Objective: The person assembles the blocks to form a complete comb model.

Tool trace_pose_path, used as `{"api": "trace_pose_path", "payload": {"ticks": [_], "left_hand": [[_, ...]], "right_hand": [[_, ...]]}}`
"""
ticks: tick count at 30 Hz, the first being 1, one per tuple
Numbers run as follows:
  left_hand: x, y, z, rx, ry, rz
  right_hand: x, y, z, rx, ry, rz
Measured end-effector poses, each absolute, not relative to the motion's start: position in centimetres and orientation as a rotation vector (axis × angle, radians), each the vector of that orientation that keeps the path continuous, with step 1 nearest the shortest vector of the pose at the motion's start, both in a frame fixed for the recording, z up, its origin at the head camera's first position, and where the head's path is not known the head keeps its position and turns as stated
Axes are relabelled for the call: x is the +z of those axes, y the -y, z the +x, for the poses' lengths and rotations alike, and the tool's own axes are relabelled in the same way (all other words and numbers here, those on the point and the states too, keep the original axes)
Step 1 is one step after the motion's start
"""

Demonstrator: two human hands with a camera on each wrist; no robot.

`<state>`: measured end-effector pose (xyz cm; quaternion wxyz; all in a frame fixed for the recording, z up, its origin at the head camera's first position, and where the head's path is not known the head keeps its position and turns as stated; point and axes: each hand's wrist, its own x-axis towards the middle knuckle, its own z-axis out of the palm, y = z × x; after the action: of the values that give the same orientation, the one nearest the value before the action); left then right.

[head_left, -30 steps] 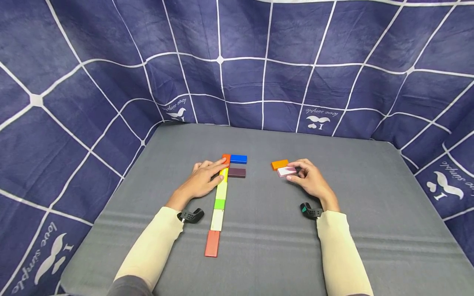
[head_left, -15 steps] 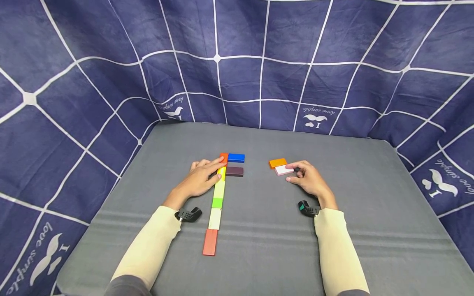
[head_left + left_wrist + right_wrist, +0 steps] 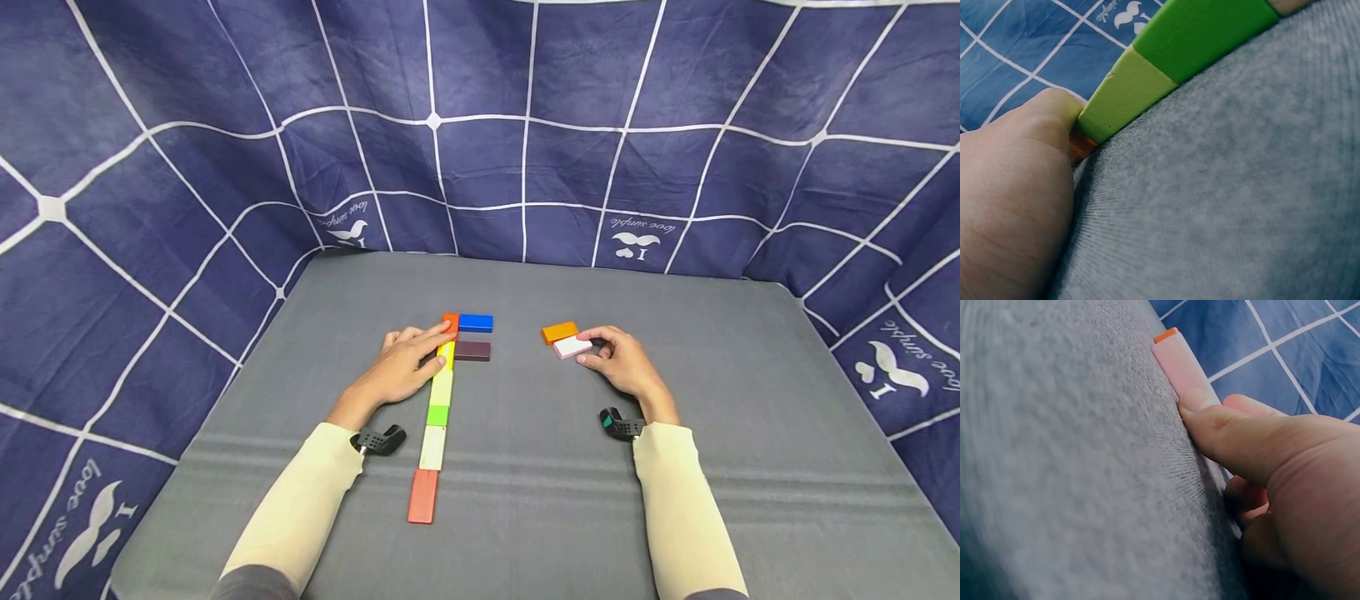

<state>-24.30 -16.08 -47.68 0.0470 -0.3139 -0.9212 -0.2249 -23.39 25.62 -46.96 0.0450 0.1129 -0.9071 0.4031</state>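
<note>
My left hand (image 3: 397,367) lies with extended fingers over the far end of a row of flat blocks, fingertips on a red-orange block (image 3: 450,319) and thumb at a yellow block (image 3: 446,354). My right hand (image 3: 626,362) pinches a pale pink block (image 3: 572,347) between thumb and forefinger; its other fingers curl beneath the palm. In the right wrist view the thumb presses the side of the pink block (image 3: 1186,365), which sits on the table against an orange block (image 3: 559,332). The left wrist view shows the thumb beside a yellow-green block (image 3: 1125,94).
The row continues toward me with a lime block (image 3: 442,387), a green block (image 3: 438,415), a cream block (image 3: 432,447) and a red block (image 3: 422,497). A blue block (image 3: 476,323) and a dark purple block (image 3: 473,352) adjoin its right side. Blue checked cloth (image 3: 480,158) surrounds the grey table (image 3: 525,500).
The right thumb has closed in on the pink block's near side. The left hand stays over the row. The whole head view has shifted slightly.
</note>
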Motion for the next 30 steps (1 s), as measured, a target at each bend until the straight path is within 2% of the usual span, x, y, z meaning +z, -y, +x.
{"api": "trace_pose_path", "payload": {"ticks": [30], "left_hand": [[-47.68, 16.10, -24.31, -0.673, 2.798, -0.956]], "right_hand": [[-47.48, -25.98, -23.38, 1.235, 2.666, 0.373]]}}
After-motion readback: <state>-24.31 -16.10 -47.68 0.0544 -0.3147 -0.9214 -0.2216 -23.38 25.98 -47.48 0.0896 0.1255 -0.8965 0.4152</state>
